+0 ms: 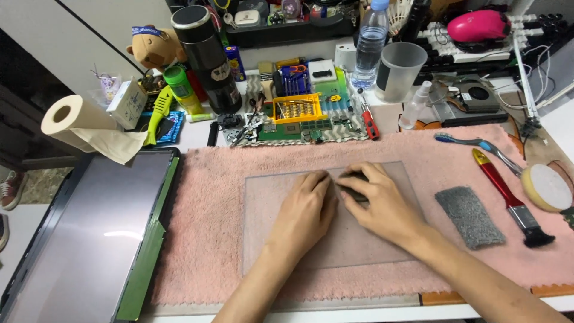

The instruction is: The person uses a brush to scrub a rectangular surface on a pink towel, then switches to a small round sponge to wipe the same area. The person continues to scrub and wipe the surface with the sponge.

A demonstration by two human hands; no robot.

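Note:
A clear rectangular pane (263, 239) lies flat on a pink towel (203, 227) in the middle of the desk. My left hand (305, 212) rests palm down on the pane, fingers pointing to its far edge. Next to it, my right hand (376, 200) curls over a small dark object (353, 190) on the pane. Most of that object is hidden under the fingers. The two hands touch at the fingertips.
A tablet-like screen (89, 227) lies at the left. A grey pad (469, 215), red-handled brush (508, 197), toothbrush (472, 143) and round sponge (547, 186) lie right. Behind the towel stand a circuit board (299, 127), yellow bit holder (297, 107), bottle (369, 42), plastic cup (400, 70), black tumbler (206, 57), paper roll (72, 119).

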